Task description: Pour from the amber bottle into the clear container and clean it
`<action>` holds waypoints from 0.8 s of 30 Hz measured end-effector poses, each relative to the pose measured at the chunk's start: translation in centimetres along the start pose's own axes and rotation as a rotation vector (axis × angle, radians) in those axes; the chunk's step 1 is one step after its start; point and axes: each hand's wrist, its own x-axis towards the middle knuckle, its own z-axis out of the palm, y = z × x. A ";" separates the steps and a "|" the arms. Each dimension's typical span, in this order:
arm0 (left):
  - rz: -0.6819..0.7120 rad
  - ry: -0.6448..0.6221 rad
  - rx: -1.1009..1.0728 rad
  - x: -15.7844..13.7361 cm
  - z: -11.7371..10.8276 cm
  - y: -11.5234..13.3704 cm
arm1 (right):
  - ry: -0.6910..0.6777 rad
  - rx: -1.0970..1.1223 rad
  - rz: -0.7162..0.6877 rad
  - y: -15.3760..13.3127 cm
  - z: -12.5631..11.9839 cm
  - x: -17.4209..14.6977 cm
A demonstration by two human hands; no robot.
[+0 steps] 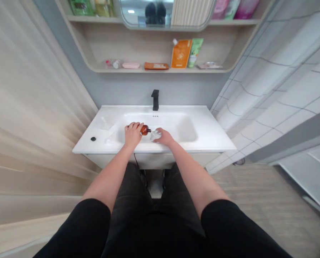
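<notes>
My left hand (133,134) is wrapped round an amber bottle (144,130), held on its side over the sink with its dark neck pointing right. Close to that neck, my right hand (164,137) grips a clear, glassy container (155,135), whose exact shape is hard to make out. The bottle's neck and the clear container are nearly touching; whether liquid passes between them cannot be seen. On the counter to the left lies a small round black cap (93,139).
Beneath both hands is a white sink (187,127) with a black faucet (155,100) at its back. Above hangs a shelf (160,70) bearing an orange pouch (180,53), a green tube (194,53) and small packets. A curtain (36,89) hangs at left; white tiles are at right.
</notes>
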 end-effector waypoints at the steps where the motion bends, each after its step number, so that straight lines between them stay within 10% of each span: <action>1: 0.000 0.000 -0.001 0.0 0.0 0.0 | -0.002 0.000 0.001 0.0 0.0 0.0; 24: -0.016 -0.042 -0.016 0.0 -0.9 0.5 | 0.007 0.006 0.013 -1.0 -0.6 -0.5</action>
